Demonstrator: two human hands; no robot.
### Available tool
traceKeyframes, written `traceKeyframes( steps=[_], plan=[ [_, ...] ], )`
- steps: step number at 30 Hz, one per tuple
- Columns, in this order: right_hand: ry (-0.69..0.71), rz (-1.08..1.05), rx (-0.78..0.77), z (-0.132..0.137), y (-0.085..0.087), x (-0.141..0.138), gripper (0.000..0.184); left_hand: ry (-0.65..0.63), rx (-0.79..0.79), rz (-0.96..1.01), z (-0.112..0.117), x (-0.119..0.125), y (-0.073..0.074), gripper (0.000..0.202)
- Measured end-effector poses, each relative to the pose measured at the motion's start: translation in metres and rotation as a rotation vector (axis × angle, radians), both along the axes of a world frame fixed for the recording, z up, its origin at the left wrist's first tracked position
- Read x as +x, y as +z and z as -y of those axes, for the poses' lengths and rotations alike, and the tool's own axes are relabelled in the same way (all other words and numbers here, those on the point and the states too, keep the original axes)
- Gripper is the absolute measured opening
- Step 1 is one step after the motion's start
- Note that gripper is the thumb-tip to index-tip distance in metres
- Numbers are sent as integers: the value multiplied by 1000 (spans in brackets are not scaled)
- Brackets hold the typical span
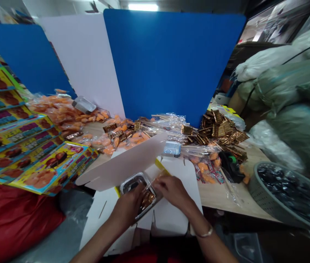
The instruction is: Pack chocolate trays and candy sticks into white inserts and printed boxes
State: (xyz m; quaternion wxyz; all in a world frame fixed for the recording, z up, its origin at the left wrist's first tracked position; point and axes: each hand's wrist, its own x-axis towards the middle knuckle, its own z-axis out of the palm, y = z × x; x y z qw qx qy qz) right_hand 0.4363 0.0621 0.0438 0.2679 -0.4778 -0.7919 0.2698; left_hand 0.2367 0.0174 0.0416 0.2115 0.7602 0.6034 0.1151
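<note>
Left hand (127, 208) curled round near edge of foil tray (134, 186), gripping it; right hand (172, 191) half-closed at tray's far side, hold unclear. Tray sits in both hands over unfolded white carton (122, 164), apparently steadied there; gold-brown sachets (147, 200) inside. Bracelet (205, 232) on right wrist. Grey basket (289, 193) of dark items at right. Wooden table (217, 197) beyond, loose gold-brown sachets (217, 128) and orange packets (61, 109) heaped within reach, seemingly for easy picking. Yellow printed cartons (15, 153) stacked left. Blue partition (171, 62) behind.
</note>
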Motion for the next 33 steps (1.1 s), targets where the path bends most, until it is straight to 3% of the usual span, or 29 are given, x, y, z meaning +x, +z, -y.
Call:
traceKeyframes(
  steps=[2,3,7,11,16,20,23,28,30,33],
  plan=[
    [183,-67,-35,6,4,16,23,-26,-10,-27,0,1,-1,24],
    [165,-97,-6,7,4,24,23,-47,-17,-49,0,2,-2,22],
    [-199,-128,189,-6,-8,39,19,-51,-2,-116,4,10,0,23],
    [-187,-128,64,-23,-23,38,18,3,75,-129,11,11,15,29],
    [-238,67,84,-23,-23,33,16,176,-35,109,16,8,24,26],
    [-236,140,102,-18,-23,33,14,120,-91,-30,9,22,9,34],
    [-218,157,244,-13,-26,30,23,81,-14,-15,6,30,-1,28],
    [121,252,505,-10,-46,14,31,-22,13,141,3,28,-17,28],
    [115,354,574,-9,-61,6,34,-74,26,123,1,27,-31,34],
    [-10,491,657,0,-83,-4,42,-91,27,45,-2,26,-60,30]
  ],
)
